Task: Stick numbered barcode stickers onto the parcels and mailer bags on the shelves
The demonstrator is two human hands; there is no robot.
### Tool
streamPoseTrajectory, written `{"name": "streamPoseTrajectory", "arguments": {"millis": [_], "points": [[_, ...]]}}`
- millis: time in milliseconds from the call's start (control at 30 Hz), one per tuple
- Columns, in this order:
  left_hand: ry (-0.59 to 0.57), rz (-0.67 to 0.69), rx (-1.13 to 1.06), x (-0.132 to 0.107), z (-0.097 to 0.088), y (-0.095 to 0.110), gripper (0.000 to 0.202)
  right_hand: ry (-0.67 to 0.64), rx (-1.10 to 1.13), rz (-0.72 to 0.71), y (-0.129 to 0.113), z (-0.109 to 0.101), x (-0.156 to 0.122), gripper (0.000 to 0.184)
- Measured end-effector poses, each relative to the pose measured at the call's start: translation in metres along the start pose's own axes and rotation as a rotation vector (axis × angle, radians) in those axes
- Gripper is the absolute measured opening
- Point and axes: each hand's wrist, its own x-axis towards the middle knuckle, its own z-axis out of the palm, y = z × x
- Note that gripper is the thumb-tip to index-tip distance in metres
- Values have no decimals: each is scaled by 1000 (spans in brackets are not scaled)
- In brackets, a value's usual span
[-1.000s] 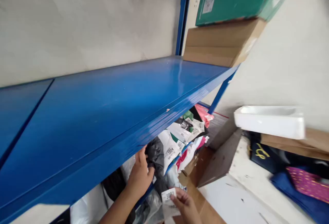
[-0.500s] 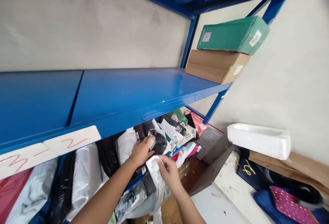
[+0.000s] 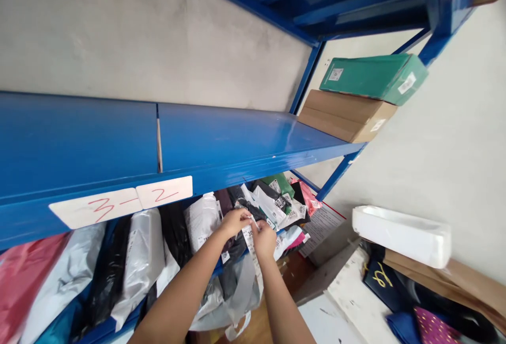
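From where I stand, the upper shelf [image 3: 221,133] runs across in front of the person, the wall [image 3: 138,33] behind it. At its right end sits a carton [image 3: 336,116], with a second box [image 3: 363,78] stacked on top. A sign [image 3: 120,204] is mounted on the front edge, left of the hands. Beneath, parcels [image 3: 140,249] line the lower shelf [image 3: 118,327] side by side. Before them, the left hand [image 3: 236,222] and right hand [image 3: 265,238] meet at a label strip [image 3: 250,236]. Far right, above the cloth [image 3: 435,325], lies a tray [image 3: 401,241].
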Motion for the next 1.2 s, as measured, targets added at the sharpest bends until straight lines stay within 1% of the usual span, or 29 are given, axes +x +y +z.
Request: {"name": "streamPoseTrajectory", "arguments": {"millis": [100,133,167,267,333,367,433,533,567,600,667,733,767,833,900,1000,1100,1200], "points": [[-19,69,16,-4,-3,-8,28,-32,67,-16,5,-1,2,18],[-28,85,32,-6,-3,-9,31,-33,89,-9,7,-1,3,16],[-35,95,51,-8,-3,-9,33,-25,109,8,8,-2,4,18],[-30,96,116,-12,0,-6,34,29,181,69,15,-5,3,40],[-12,102,145,-15,1,-3,35,33,269,63,22,-8,-4,47],[0,106,152,-17,0,-2,35,13,324,46,27,-10,-10,49],[56,103,159,-26,-3,-1,34,-59,422,10,40,-14,-27,53],[232,9,174,-46,-10,-3,33,-152,550,14,60,-17,-53,54],[283,-25,181,-52,-12,-3,34,-150,587,30,64,-18,-59,52],[312,-42,187,-57,-13,-3,35,-132,619,47,67,-18,-62,50],[290,-14,192,-60,-14,1,41,-70,643,65,65,-18,-63,46],[218,19,196,-51,-11,8,41,-9,607,34,54,-19,-55,43],[184,6,202,-44,-9,12,37,12,578,-1,47,-19,-50,41],[133,-75,222,-26,-4,21,25,12,485,-94,32,-20,-36,38],[88,-170,239,-11,-1,27,18,-46,356,-190,22,-22,-22,40],[18,-238,234,2,-2,28,21,-194,153,-274,14,-28,-5,48],[-23,-220,207,2,-6,21,20,-311,21,-288,11,-34,5,60],[14,-130,212,-6,-6,17,15,-377,-101,-284,6,-38,9,71]]}}
